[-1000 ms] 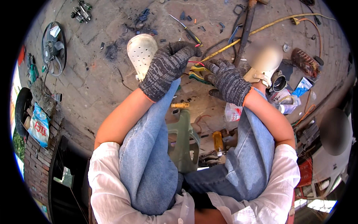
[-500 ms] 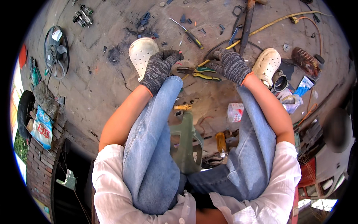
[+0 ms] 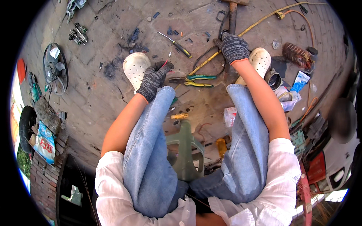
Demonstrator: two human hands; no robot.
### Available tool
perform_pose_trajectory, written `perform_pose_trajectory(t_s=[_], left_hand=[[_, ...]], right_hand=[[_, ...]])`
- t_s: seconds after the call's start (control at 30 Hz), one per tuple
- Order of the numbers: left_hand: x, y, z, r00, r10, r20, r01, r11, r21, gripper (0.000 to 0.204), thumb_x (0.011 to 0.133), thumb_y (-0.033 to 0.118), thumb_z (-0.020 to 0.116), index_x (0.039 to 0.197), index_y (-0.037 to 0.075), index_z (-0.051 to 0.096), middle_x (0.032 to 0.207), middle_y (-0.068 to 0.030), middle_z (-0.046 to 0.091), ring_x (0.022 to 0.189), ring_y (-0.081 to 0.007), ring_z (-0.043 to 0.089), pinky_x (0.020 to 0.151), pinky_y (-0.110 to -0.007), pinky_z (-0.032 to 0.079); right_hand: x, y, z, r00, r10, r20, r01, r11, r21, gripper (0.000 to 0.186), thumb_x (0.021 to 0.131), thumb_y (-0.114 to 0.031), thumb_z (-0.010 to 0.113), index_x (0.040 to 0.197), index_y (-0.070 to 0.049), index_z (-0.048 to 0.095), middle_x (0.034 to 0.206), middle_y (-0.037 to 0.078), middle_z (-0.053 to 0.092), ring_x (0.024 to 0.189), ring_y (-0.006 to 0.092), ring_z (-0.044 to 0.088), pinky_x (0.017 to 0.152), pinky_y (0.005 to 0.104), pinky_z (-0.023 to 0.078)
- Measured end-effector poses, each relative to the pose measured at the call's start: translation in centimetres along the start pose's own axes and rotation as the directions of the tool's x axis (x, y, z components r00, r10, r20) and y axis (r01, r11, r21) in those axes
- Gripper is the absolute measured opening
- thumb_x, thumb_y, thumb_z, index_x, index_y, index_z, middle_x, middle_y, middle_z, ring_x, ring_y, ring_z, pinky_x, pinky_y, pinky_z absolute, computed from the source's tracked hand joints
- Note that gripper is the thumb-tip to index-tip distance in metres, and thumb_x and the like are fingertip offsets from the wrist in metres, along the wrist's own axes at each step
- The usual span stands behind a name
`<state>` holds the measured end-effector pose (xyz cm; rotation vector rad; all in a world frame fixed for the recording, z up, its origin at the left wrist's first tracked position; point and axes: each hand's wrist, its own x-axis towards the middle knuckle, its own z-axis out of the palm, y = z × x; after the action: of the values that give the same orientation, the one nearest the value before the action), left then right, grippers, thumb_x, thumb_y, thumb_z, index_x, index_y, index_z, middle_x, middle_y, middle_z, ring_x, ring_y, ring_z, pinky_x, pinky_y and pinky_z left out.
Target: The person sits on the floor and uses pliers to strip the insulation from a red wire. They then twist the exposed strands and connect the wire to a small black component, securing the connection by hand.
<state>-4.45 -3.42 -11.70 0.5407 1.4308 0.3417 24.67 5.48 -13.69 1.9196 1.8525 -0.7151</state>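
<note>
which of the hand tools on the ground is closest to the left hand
The green-and-yellow-handled pliers, lying just right of the gloved left hand. The screwdriver lies farther up, and the hammer is by the right hand.

- Both hands are covered by grey knit gloves.
- The left hand (image 3: pixel 153 80) is held low in front of the left knee, with its fingers curled in.
- The right hand (image 3: pixel 233 47) is stretched far forward, palm down.
- Both forearms are bare, and white sleeves are worn above the elbows.
</note>
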Motion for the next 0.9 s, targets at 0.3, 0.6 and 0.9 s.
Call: perform_pose_trajectory(t_s=[0.3, 0.6, 0.9], left_hand=[[-1.8, 3.3, 0.9, 0.973, 0.230, -0.023, -0.229, 0.973, 0.032, 0.019, 0.093, 0.021, 0.058, 0.101, 0.009, 0.071, 0.070, 0.0067, 0.056, 0.058, -0.0037, 0.040, 0.051, -0.019, 0.031], [-25.0, 14.8, 8.7, 0.699, 0.462, 0.545, -0.029, 0.781, -0.624, 0.039, 0.098, 0.036, 0.050, 0.117, 0.004, 0.059, 0.095, -0.0077, 0.068, 0.042, -0.0059, 0.035, 0.039, -0.021, 0.028], [-50.9, 7.8, 13.8, 0.398, 0.353, 0.847, 0.197, 0.868, -0.455, 0.036, 0.101, 0.033, 0.043, 0.115, 0.003, 0.056, 0.090, -0.0085, 0.063, 0.038, -0.0081, 0.037, 0.035, -0.023, 0.033]], right_hand=[[-7.6, 5.3, -3.8, 0.993, 0.115, -0.011, -0.074, 0.702, 0.708, 0.048, 0.082, -0.041, 0.067, 0.104, 0.002, 0.067, 0.096, 0.021, 0.069, 0.090, 0.0310, 0.067, 0.080, 0.0359, 0.050], [-44.8, 3.4, -18.3, 0.721, 0.620, -0.309, 0.278, 0.149, 0.949, 0.013, 0.093, -0.016, 0.062, 0.093, -0.003, 0.061, 0.085, 0.006, 0.067, 0.055, 0.0053, 0.055, 0.049, 0.0200, 0.044], [-67.4, -6.6, -15.0, 0.703, 0.397, -0.590, 0.661, -0.060, 0.748, 0.041, 0.081, -0.006, 0.074, 0.118, 0.000, 0.058, 0.093, 0.003, 0.061, 0.087, 0.0079, 0.058, 0.081, 0.0238, 0.050]])
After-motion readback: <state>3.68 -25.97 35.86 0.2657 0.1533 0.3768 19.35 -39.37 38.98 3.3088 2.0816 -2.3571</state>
